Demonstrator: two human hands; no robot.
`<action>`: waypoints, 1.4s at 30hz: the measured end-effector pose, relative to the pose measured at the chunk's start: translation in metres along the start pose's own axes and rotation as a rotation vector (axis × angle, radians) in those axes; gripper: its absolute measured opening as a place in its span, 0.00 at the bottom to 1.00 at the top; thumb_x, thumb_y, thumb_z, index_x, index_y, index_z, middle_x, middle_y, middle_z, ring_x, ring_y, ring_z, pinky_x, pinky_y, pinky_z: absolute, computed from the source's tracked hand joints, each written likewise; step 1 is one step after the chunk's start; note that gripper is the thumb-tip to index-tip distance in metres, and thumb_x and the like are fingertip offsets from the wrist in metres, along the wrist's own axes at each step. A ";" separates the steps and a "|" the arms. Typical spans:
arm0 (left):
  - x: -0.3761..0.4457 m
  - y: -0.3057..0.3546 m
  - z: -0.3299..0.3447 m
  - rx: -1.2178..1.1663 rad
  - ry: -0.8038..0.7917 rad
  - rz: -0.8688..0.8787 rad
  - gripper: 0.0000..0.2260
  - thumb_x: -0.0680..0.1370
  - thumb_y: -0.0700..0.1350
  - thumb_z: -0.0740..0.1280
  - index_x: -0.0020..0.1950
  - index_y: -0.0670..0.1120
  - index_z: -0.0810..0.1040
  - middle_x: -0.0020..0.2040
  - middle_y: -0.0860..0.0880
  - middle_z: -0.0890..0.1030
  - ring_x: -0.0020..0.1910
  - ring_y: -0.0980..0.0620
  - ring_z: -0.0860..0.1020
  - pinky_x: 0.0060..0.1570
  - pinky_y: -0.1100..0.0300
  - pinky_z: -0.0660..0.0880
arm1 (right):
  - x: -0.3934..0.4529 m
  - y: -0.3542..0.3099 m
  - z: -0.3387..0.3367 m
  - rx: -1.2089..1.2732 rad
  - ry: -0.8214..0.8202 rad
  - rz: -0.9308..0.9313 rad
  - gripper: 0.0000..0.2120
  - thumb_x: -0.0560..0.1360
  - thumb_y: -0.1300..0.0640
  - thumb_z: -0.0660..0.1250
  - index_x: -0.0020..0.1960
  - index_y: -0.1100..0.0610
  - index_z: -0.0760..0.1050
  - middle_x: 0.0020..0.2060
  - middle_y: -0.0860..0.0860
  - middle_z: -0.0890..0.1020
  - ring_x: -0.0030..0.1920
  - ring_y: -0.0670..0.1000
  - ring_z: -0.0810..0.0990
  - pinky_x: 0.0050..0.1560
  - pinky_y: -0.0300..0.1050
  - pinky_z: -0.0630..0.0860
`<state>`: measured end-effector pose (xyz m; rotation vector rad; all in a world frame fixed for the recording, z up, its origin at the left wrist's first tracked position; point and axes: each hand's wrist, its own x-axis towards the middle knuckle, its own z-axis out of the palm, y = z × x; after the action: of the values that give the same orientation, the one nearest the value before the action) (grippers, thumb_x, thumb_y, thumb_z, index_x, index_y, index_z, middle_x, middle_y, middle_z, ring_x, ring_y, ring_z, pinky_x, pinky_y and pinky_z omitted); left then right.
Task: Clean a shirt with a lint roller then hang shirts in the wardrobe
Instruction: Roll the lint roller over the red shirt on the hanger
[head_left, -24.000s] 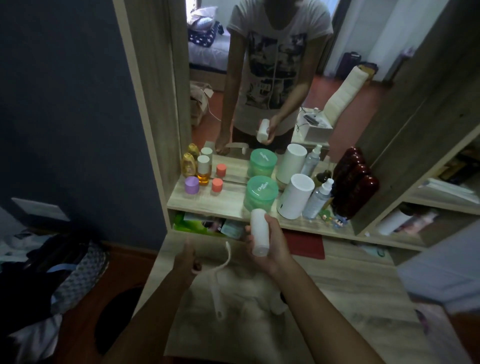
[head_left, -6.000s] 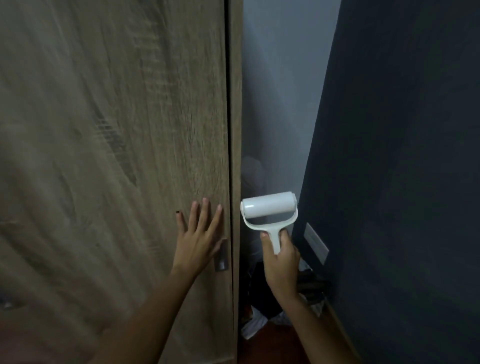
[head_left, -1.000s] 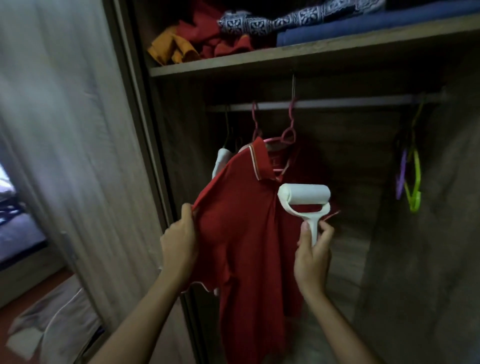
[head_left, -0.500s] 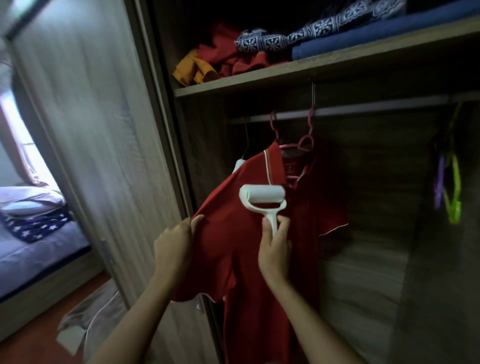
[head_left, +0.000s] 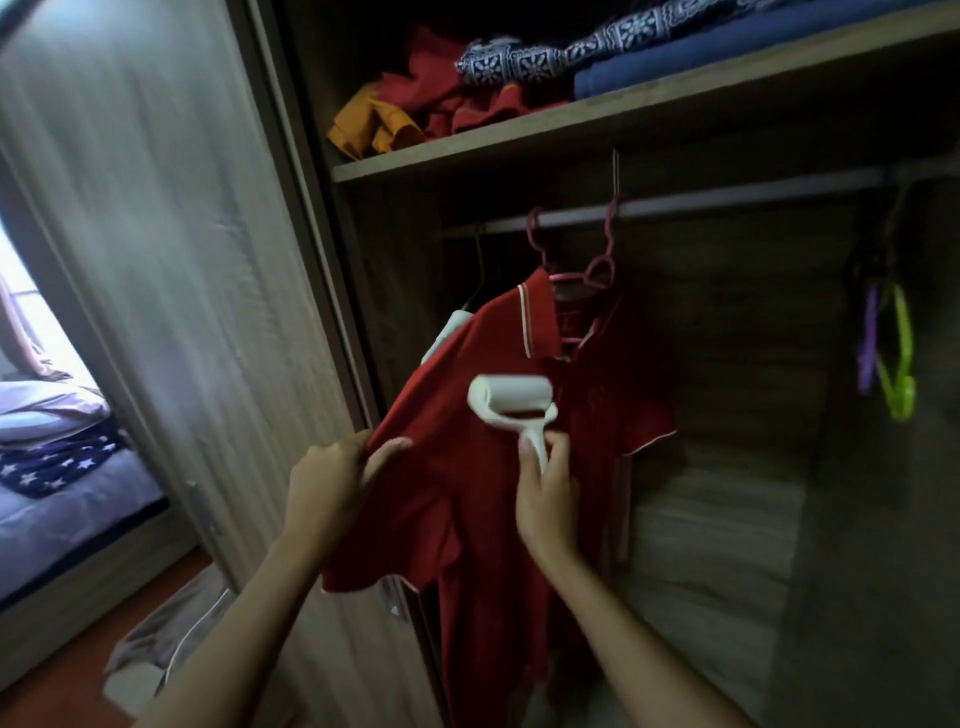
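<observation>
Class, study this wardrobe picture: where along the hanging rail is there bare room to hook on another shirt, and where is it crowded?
The rail is bare between the pink hanger carrying the red shirt and the green and purple hangers at its right end. The left end is crowded: hangers, shirt, and both hands, the left hand and the right hand with the lint roller.

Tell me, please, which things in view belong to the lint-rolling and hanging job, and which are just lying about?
In use:
- red shirt, gripped by the left hand
- lint roller, held by the right hand
- pink hanger on the rail

Lying about:
- folded clothes on the shelf
- green hanger
- bed
</observation>
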<state>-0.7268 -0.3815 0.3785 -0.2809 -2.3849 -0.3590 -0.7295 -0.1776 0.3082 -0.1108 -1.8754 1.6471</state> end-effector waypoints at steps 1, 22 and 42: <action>0.000 -0.003 0.000 -0.017 -0.021 0.037 0.27 0.69 0.71 0.57 0.29 0.48 0.74 0.24 0.44 0.76 0.28 0.40 0.79 0.26 0.54 0.71 | 0.009 -0.010 -0.001 0.043 0.041 -0.015 0.05 0.81 0.48 0.58 0.47 0.47 0.68 0.30 0.46 0.75 0.27 0.44 0.73 0.28 0.36 0.67; -0.004 -0.018 0.034 0.246 -0.196 -0.037 0.11 0.77 0.39 0.62 0.58 0.40 0.69 0.38 0.33 0.79 0.38 0.31 0.79 0.36 0.46 0.73 | 0.031 0.038 -0.001 -0.049 0.086 -0.125 0.07 0.80 0.46 0.59 0.52 0.48 0.69 0.31 0.47 0.78 0.30 0.45 0.77 0.28 0.41 0.69; -0.014 0.004 0.031 0.270 -0.190 -0.014 0.07 0.80 0.38 0.60 0.54 0.36 0.71 0.32 0.46 0.69 0.28 0.49 0.68 0.32 0.54 0.65 | -0.064 0.209 0.028 -0.153 -0.124 0.081 0.15 0.78 0.47 0.63 0.58 0.56 0.77 0.40 0.48 0.82 0.39 0.45 0.79 0.39 0.35 0.74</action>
<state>-0.7345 -0.3693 0.3478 -0.1792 -2.5862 -0.0142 -0.7627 -0.1862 0.0905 -0.1533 -2.1156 1.5932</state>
